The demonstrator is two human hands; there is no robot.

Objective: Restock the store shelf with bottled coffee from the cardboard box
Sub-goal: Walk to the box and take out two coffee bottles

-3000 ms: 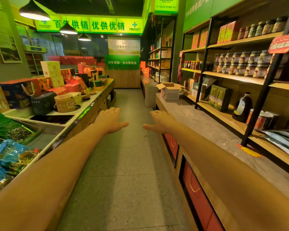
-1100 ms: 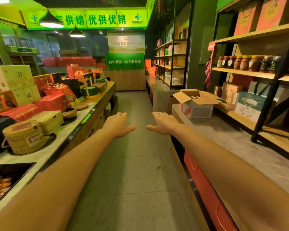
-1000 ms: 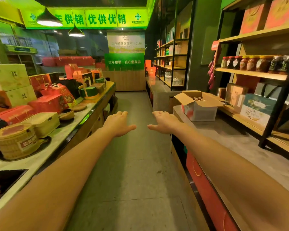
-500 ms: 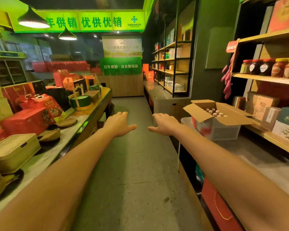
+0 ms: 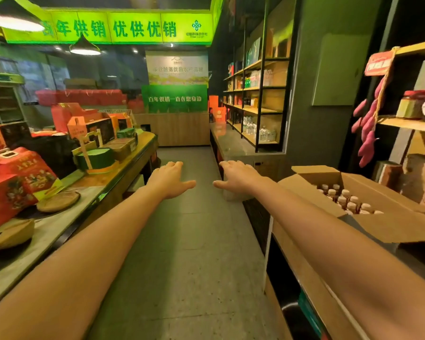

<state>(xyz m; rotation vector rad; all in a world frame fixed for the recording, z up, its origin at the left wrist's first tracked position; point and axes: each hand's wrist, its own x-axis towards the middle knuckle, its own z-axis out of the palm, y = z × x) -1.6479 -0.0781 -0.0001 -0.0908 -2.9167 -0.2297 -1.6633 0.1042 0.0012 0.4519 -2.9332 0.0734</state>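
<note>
My left hand and right hand hover flat, empty. The cardboard box stands open at three o'clock; its coffee bottles look rigid, weighty: I'd grip each below the cap.

left hand and right hand out flat over aisle, holding nothing. open box of bottles at right.

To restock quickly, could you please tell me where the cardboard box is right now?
Head view, right side: the box sits open on the counter, bottles inside, right of the right hand and below the jar shelf.
</note>
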